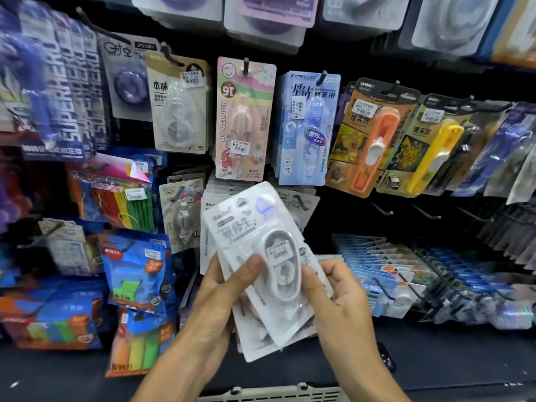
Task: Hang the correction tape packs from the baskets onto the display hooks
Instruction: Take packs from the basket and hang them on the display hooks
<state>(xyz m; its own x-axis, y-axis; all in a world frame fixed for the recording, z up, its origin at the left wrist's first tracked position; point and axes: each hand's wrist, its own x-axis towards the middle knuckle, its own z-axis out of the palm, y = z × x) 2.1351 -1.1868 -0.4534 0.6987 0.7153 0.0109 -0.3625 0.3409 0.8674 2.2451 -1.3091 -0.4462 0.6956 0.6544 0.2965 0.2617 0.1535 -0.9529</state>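
Left hand [220, 288] and right hand [339, 297] grip white correction tape packs [261, 256] before display hooks [383, 210].

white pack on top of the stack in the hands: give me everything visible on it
The top white correction tape pack is a white card with a clear plastic blister over an oval white dispenser, grey printed characters and a small lilac patch near its hang hole. It is tilted, top end leaning up-left, in front of the display, and hangs on no hook. It lies on a fanned stack of similar packs. The left hand grips the stack, thumb pressing the pack's left edge; the right hand pinches its right edge.
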